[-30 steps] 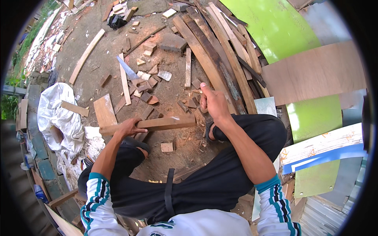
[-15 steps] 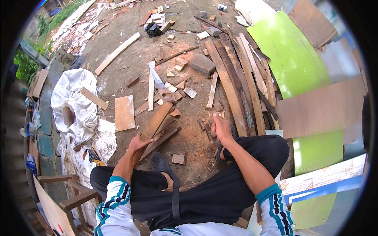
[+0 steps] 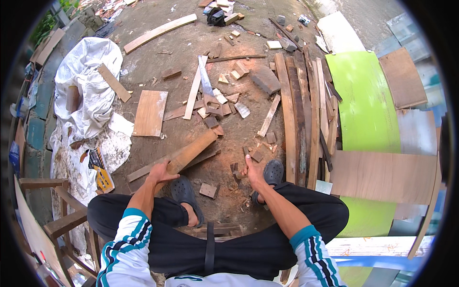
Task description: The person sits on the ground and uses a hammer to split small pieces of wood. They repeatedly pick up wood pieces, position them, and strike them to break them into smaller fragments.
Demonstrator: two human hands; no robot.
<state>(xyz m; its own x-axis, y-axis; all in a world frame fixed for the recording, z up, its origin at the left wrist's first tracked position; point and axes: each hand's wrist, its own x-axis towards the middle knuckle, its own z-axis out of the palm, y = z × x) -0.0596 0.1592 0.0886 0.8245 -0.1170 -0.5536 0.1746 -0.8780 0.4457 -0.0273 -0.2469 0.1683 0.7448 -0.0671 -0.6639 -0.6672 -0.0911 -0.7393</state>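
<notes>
My left hand (image 3: pixel 160 174) is wrapped round a brown wooden plank (image 3: pixel 195 149), which slants up and to the right above the ground. Beneath it lie further lengths of wood (image 3: pixel 143 171). Above my right shoe, my right hand (image 3: pixel 252 173) is closed with the thumb up. What it grips, if anything, is too small to make out among the brown scraps beside it. A handsaw (image 3: pixel 208 91) with a wooden handle rests on offcuts beyond the plank. Between my feet sits a small wood block (image 3: pixel 208 190).
Long boards (image 3: pixel 288 115) lie stacked at the right, beside a lime-green panel (image 3: pixel 366 95) and a brown plywood sheet (image 3: pixel 380 177). A white sack (image 3: pixel 86 62) is at the left, near a square board (image 3: pixel 150 114). A wooden frame (image 3: pixel 64 225) stands at lower left.
The view has shifted. The plank in my left hand has swung down to the right and lies at a flatter slant. My right hand has come nearer and a little left, still closed.
</notes>
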